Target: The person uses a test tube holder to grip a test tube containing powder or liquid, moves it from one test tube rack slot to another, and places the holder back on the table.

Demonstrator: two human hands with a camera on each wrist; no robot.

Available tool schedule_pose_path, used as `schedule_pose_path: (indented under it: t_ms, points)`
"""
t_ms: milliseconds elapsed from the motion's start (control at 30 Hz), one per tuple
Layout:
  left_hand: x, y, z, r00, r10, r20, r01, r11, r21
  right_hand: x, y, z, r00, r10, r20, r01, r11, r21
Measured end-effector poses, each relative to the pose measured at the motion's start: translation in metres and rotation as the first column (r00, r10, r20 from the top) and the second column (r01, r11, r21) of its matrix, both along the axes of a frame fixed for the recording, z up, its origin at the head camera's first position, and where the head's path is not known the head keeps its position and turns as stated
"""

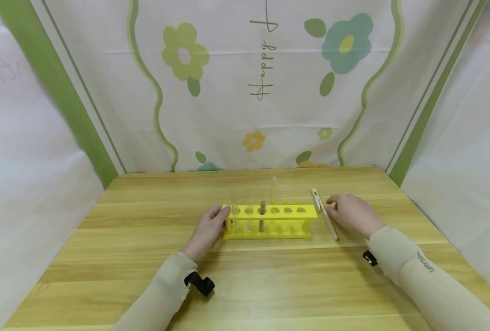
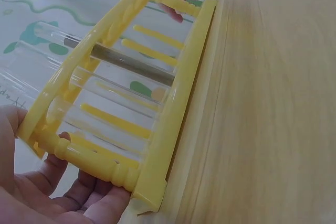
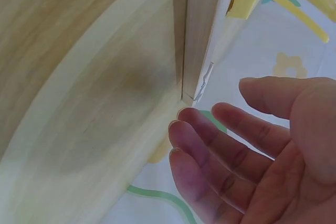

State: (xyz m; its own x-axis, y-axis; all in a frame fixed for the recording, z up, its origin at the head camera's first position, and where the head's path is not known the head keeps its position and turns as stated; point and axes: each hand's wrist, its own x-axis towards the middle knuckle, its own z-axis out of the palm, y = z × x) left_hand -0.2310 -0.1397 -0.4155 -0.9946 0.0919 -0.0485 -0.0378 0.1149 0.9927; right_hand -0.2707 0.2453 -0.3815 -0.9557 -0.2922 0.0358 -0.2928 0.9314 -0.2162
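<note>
The yellow rack (image 1: 275, 216) stands upright on the tabletop (image 1: 278, 289), clear tubes (image 1: 249, 225) in its holes. The left hand (image 1: 206, 231) grips its end; a firm, level hold should keep them from rattling. Beside the wooden clamp (image 1: 330, 224), the right hand (image 1: 354, 213) is loosely spread, holding nothing; approaching gently would avoid knocking the rack.

Diffuse even light, hazy wrist views, soft shadows
</note>
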Motion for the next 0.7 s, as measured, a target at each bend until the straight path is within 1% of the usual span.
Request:
schedule_pose_path:
  t_ms: [300,367,433,567,700]
  points:
    - [-0.001,-0.004,-0.003,1.000,-0.009,0.016,0.009,1.000,-0.003,-0.002,-0.001,-0.001,1.000,-0.010,0.017,0.010,1.000,0.005]
    - [-0.002,-0.006,-0.004,1.000,-0.020,0.007,0.020,1.000,-0.022,-0.003,0.000,-0.002,1.000,-0.013,0.024,0.013,1.000,0.003]
    - [-0.002,-0.009,-0.006,0.999,-0.043,-0.023,0.042,0.997,-0.067,-0.003,-0.001,-0.003,1.000,-0.015,0.028,0.015,1.000,0.004]
    - [-0.004,-0.014,-0.010,0.991,-0.118,-0.068,0.108,0.984,-0.142,-0.005,-0.001,-0.004,1.000,-0.015,0.027,0.015,1.000,0.001]
    - [-0.006,-0.016,-0.011,0.983,-0.174,-0.063,0.164,0.977,-0.133,-0.005,-0.001,-0.004,1.000,-0.017,0.025,0.017,1.000,-0.004]
